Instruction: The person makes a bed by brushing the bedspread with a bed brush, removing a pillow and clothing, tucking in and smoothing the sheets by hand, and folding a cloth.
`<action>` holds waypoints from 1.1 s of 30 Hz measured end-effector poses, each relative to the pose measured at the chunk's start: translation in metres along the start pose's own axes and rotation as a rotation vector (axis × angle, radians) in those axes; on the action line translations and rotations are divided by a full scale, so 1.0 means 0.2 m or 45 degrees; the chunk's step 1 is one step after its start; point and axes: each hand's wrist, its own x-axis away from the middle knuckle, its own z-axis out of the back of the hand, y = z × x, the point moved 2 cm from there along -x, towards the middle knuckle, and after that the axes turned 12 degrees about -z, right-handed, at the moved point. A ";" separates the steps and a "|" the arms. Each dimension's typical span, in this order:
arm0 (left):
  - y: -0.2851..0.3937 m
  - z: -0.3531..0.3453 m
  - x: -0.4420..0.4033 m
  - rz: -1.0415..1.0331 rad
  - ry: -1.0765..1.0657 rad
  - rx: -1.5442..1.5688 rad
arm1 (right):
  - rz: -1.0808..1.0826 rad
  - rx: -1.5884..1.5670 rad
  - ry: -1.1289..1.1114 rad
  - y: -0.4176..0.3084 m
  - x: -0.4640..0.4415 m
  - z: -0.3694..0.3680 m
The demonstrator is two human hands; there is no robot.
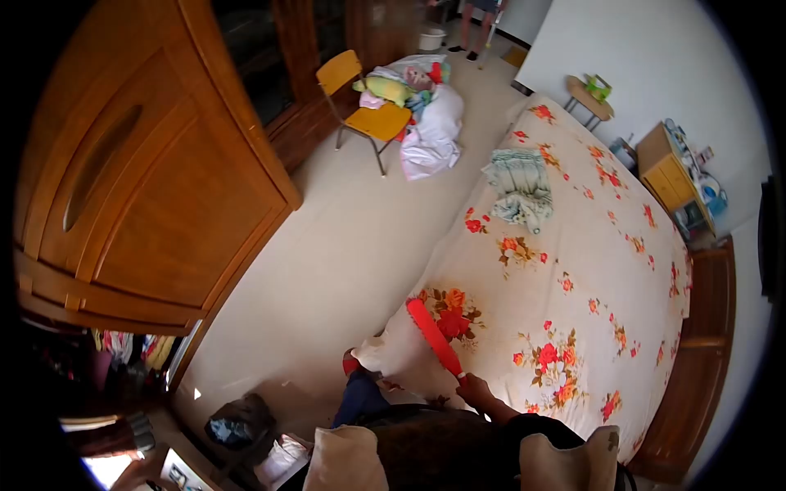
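Note:
My right hand (pixel 475 391) is closed round the handle of a red brush (pixel 435 337), which points up and to the left over the near left edge of the bed. Beneath it lies a cream sheet with red and orange flowers (pixel 565 286). Farther up the bed is a crumpled pale green cloth (pixel 521 188), apart from the brush. My left hand does not show.
A yellow chair (pixel 378 121) stands beside a heap of bedding (pixel 434 123) on the floor. The wooden wardrobe (pixel 164 204) is at left, a dark bag (pixel 239 421) below it. A person's legs (pixel 468 33) show at the top.

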 end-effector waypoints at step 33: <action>0.20 2.41 -1.04 0.110 -0.066 0.032 | -1.194 -1.625 0.644 -0.79 -0.49 -0.14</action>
